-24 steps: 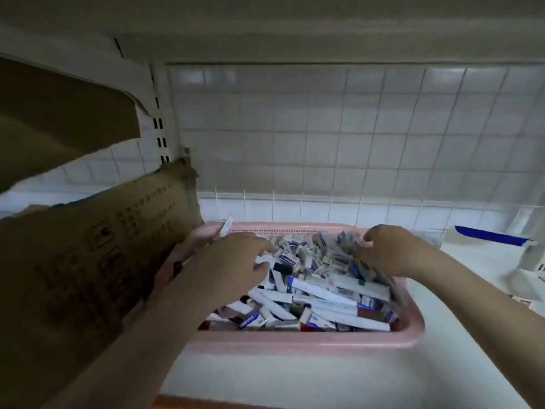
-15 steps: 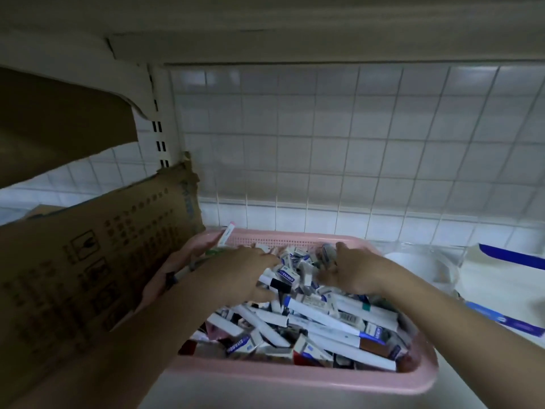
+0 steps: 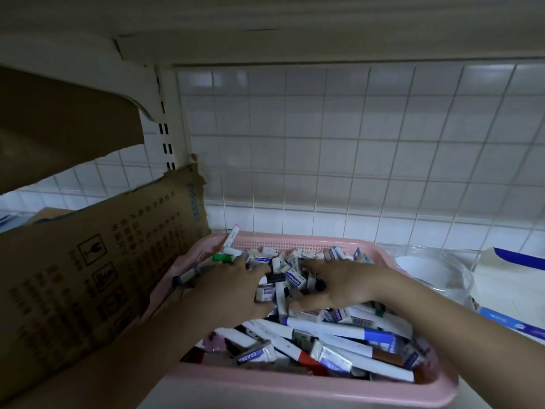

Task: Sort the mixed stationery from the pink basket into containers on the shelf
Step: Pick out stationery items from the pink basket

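Observation:
The pink basket [image 3: 309, 391] stands on the white shelf, heaped with boxed erasers [image 3: 295, 280] at the back and long white markers [image 3: 339, 330] at the front. My left hand [image 3: 227, 293] is at the left of the heap with fingers curled. It seems to grip a fan of markers [image 3: 231, 239]: a pink-tipped one, a green-capped one and a black one stick out past it toward the basket's left wall. My right hand [image 3: 342, 286] lies palm down on the erasers in the middle, its fingers stretched leftward into them. The fingertips of both hands nearly meet.
A brown cardboard box [image 3: 103, 276] presses against the basket's left side. To the right stand a clear glass bowl [image 3: 442, 278], a white box with a blue stripe [image 3: 519, 261] and a blue packet [image 3: 519, 324]. A shelf board hangs low overhead, and behind is a tiled wall.
My right hand has left the basket's right rim and moved left into the middle of the eraser heap. My left hand stayed at the left side. The view came closer.

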### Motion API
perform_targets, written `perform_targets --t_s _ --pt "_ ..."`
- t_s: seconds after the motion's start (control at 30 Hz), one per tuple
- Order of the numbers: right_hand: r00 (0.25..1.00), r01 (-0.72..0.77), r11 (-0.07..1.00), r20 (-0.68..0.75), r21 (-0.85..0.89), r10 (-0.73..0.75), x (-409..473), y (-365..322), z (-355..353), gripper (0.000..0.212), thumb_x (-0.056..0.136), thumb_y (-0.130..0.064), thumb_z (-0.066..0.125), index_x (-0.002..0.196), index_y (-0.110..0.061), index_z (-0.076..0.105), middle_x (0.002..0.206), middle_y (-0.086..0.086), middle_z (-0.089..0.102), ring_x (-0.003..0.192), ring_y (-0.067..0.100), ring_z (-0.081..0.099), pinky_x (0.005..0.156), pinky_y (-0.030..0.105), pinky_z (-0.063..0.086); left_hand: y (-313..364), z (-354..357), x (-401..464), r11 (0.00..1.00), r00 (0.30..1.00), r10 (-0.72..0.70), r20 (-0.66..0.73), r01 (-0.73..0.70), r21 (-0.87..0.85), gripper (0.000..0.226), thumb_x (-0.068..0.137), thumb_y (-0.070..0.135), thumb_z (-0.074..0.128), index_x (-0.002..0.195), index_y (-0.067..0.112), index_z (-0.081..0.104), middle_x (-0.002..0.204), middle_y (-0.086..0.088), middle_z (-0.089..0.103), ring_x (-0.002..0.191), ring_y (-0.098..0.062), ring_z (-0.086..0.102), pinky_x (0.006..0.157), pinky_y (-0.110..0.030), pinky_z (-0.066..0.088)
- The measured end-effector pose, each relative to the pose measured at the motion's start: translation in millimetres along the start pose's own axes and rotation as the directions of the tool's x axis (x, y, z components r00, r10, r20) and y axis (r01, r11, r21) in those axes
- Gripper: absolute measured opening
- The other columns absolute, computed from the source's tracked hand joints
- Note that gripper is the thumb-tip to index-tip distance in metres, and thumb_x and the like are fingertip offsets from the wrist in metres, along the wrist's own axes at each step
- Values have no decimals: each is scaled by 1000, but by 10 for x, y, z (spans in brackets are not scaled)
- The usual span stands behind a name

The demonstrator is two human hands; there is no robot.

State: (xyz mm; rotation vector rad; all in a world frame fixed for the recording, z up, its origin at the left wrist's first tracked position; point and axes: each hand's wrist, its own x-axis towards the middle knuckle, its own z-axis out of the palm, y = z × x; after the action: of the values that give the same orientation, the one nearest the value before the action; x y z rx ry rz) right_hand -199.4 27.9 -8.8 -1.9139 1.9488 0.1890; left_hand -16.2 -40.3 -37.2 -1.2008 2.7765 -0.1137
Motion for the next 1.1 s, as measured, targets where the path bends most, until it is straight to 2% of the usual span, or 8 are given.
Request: perform_targets --t_s 0.23,0.33,0.43,0.67,0.8,0.87,0.97,1.1 --pt "998 -29 979 -59 -200 18 21 92 58 83 85 -57 56 149 -28 13 151 9 28 134 33 32 108 46 32 -77 -35 -82 946 997 81 -18 -83 -313 49 91 29 51 139 32 38 137 -3 37 80 -18 55 76 -32 46" --pt "999 11 983 -48 -181 -20 51 89 120 84 87 -54 56 149 -23 9 148 13 30 126 32 43 102 42 41 -77 48 -72 885 973 81 -217 -170 -433 17 93 16 47 102 27 57 82 3 47 69 -26 52 59 -30 34" --pt "990 50 989 -123 -141 -68 28 102 169 77 87 -51 56 147 -25 15 137 10 38 114 28 51 92 36 44 -111 96 -13 826 935 -10 -354 -192 -530 21 94 10 46 82 28 47 56 3 32 45 -14 32 47 -29 26" --pt "918 115 966 -348 -231 -192 -7 109 257 57 91 -40 53 141 -27 31 120 5 53 101 24 57 82 34 49 -60 -39 40 799 833 -288 -473 -64 -598 16 95 29 48 83 20 56 71 10 44 75 -13 45 71 -25 39" --pt "924 183 977 -318 -112 -210 93 165 227 40 89 -36 56 125 -20 54 113 5 64 95 18 60 85 34 50 17 -37 -7 857 949 -157 -275 -8 -516 25 95 38 48 73 25 49 62 4 48 57 -15 51 57 -27 42" --pt "901 149 986 -400 -73 -166 113 191 270 25 89 -26 53 110 -15 60 92 3 66 77 16 59 74 31 51 44 -11 -43 893 973 -95 -212 -11 -449 24 93 47 49 100 25 58 86 2 59 74 -17 59 64 -29 46" --pt "835 130 990 -545 49 -83 70 253 304 17 92 -20 50 105 -20 62 81 -1 65 65 8 57 65 25 49 19 40 -58 978 989 -72 -132 44 -205 57 87 63 44 134 32 43 138 -2 42 116 -20 49 90 -32 45" --pt "724 236 929 -689 284 27 40 295 241 14 94 -25 54 84 -36 55 60 -8 61 46 -1 50 49 14 40 8 -20 -54 973 998 -29 -54 16 -231 47 88 56 52 126 28 44 132 -5 44 108 -23 52 84 -32 44"
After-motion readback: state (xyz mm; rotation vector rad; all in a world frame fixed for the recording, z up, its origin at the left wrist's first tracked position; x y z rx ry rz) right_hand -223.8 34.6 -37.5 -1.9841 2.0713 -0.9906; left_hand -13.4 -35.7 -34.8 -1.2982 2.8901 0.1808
